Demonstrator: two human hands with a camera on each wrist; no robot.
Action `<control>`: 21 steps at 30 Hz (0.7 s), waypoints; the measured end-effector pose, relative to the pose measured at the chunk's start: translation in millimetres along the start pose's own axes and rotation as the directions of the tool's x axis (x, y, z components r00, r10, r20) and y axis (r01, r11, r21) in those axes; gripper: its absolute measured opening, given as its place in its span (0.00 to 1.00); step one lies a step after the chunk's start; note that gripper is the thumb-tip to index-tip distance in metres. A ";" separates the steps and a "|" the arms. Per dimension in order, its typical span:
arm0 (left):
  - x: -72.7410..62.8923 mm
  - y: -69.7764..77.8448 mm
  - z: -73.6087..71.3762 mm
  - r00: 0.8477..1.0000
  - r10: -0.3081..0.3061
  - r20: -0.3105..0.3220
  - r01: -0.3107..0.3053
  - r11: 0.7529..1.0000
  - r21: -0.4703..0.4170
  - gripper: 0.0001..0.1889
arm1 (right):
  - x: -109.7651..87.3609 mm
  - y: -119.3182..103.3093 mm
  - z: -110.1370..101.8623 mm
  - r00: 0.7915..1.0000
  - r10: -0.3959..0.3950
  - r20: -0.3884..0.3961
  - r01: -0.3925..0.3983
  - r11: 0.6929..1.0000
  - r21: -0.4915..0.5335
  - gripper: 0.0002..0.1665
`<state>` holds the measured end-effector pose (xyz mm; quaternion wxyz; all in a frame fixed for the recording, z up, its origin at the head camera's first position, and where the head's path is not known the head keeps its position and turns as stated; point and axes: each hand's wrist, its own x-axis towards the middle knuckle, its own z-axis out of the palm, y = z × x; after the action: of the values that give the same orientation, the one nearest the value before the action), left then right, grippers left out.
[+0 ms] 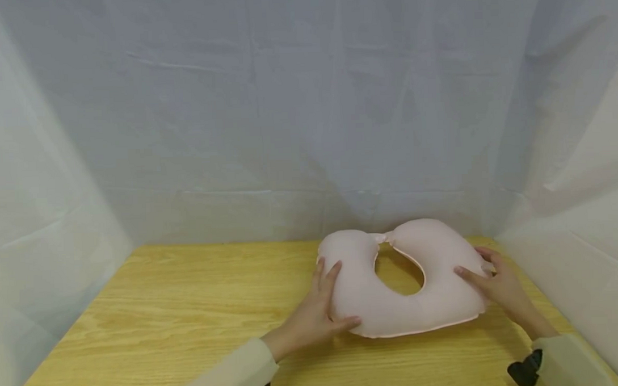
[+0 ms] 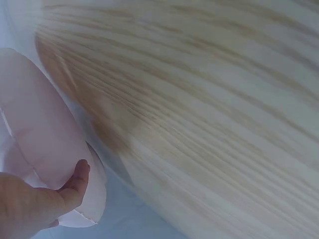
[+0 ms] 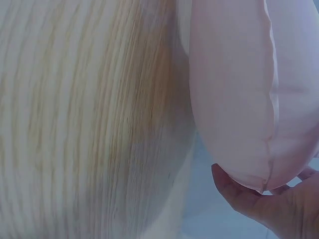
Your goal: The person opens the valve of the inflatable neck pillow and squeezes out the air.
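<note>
A pale pink U-shaped neck pillow (image 1: 354, 282) is tilted up over the right part of the wooden table, its two ends pointing to the back. A small strap (image 1: 379, 237) joins those ends. My left hand (image 1: 320, 312) grips the pillow's left side, fingers spread over the upper face and thumb at the front edge. On the opposite side, my right hand (image 1: 498, 280) holds the pillow with the thumb on top and the other fingers round the outer edge. In the right wrist view, the pillow's seamed edge (image 3: 271, 99) rests in the right hand (image 3: 279, 206).
The wooden table (image 1: 190, 311) has light yellow grain and extends to the left of the pillow. White sheeting (image 1: 296, 114) hangs behind it and along both sides. A dark object (image 1: 526, 370) sits at the right sleeve cuff.
</note>
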<state>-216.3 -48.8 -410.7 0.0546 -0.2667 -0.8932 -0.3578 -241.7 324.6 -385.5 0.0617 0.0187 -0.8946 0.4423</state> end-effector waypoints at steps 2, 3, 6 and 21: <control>-3.6 -2.5 -3.9 1.000 0.005 -0.008 -0.005 1.000 0.007 0.54 | 0.0 -3.4 4.1 1.000 0.000 0.008 0.000 1.000 0.003 0.49; -5.5 -3.6 -5.8 1.000 0.006 -0.011 -0.005 1.000 0.010 0.54 | -0.3 -5.0 6.1 1.000 -0.004 0.010 0.004 1.000 0.003 0.49; -11.0 -7.7 -10.9 1.000 0.008 -0.014 -0.007 1.000 0.025 0.54 | -1.0 -9.6 12.5 1.000 -0.011 0.019 0.010 1.000 0.003 0.49; -38.3 -27.0 -49.1 0.998 -0.057 -0.017 0.058 0.997 0.054 0.55 | -4.5 -32.2 49.3 0.999 -0.043 0.025 0.044 0.999 -0.003 0.50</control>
<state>-202.2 -114.6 -401.9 0.0583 -0.2364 -0.9095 -0.3368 -239.0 265.8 -390.3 0.0602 0.0436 -0.8954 0.4391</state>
